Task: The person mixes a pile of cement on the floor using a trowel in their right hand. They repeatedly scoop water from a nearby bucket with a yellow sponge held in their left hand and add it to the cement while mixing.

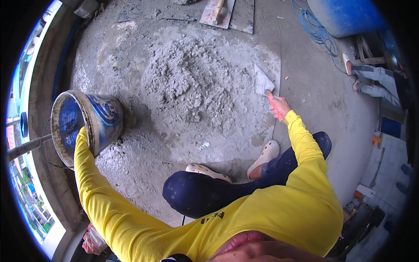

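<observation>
My right hand is closed round the red-orange handle of a pointing trowel. Its grey, mortar-smeared blade points away from me, above the right edge of the wet mix. A heap of lumpy grey mortar lies on the floor in front of me. To the left is a blue plastic bucket, dirty and tilted with its mouth toward the left. My left sleeve reaches to the bucket's rim, and the left hand itself is hidden there, so its fingers do not show.
My feet in pale clogs stand at the mortar's near edge. A float lies on a board at the far side. Far right are a blue drum, a coiled blue hose and another person's legs. A ledge runs along the left.
</observation>
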`<state>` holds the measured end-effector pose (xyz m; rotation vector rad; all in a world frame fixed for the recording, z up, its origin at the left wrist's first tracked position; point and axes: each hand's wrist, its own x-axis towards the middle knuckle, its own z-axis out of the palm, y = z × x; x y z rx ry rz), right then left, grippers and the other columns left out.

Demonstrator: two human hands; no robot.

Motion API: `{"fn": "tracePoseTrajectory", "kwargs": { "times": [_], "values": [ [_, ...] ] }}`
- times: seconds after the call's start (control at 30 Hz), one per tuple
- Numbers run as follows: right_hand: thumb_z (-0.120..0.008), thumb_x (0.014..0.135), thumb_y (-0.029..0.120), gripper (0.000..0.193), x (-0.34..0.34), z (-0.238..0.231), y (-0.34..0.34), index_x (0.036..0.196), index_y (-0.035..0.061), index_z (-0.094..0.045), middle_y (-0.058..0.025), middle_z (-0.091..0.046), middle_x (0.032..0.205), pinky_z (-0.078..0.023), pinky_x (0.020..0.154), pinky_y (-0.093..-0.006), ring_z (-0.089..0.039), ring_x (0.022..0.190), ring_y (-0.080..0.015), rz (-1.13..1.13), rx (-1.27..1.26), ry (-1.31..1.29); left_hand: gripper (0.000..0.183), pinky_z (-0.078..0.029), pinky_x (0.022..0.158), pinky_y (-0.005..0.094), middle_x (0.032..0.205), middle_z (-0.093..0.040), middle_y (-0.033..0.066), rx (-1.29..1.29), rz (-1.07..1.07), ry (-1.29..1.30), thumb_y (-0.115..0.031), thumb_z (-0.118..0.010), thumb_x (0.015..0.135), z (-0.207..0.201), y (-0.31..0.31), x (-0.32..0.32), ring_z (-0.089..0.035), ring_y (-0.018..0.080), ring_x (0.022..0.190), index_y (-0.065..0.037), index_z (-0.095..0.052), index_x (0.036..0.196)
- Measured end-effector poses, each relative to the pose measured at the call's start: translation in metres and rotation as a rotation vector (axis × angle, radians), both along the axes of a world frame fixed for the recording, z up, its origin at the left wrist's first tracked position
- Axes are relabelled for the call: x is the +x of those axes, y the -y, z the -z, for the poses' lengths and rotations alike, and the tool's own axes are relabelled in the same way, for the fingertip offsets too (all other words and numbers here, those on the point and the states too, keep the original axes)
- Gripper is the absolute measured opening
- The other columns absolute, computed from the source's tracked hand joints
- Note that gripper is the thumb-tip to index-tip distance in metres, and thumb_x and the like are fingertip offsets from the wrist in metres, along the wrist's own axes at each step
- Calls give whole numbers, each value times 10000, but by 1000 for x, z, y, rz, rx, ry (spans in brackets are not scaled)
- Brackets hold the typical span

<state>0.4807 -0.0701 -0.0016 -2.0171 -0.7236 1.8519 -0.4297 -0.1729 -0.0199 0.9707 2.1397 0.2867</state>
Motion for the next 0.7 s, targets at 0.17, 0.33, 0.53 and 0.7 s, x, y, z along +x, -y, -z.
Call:
{"fn": "tracePoseTrajectory", "kwargs": {
  "times": [0.17, 0.33, 0.53, 0.7],
  "values": [
    [-518, 996, 367, 262, 6, 1, -25, 1080, 119, -522, 4, -481, 688, -364, 383, -248, -401, 454, -59, -222, -12, 6, 866, -541, 675, 377, 1215, -617, 147, 162, 5, 5, -87, -650, 722, -53, 11, 10, -648, 234, 863, -170, -304, 1511],
    [-522, 991, 372, 272, -53, 23, -49, 1071, 112, -512, 4, -481, 697, -351, 381, -242, -400, 466, -55, -429, -59, -198, 909, -570, 712, 379, 1292, -569, 140, 483, -117, -337, -138, -664, 724, -171, 33, 43, -624, 234, 1014, -222, -266, 1537],
    [-521, 981, 358, 263, -98, 37, -113, 1002, 96, -508, 3, -489, 680, -357, 370, -255, -405, 454, -63, -553, 69, -166, 682, -564, 634, 361, 1214, -572, 65, 699, -492, 76, -240, -677, 794, -265, 6, 180, -626, 234, 985, -260, -411, 1423],
    [-531, 950, 238, 263, -143, 40, -157, 918, -16, -591, -145, -639, 736, -486, 451, -359, -597, 496, -196, -1036, 316, 86, 481, -557, 653, 355, 1077, -604, 45, 799, -509, 592, -232, -676, 826, -247, -55, 310, -633, 214, 946, -220, -487, 1267]
  ]
}}
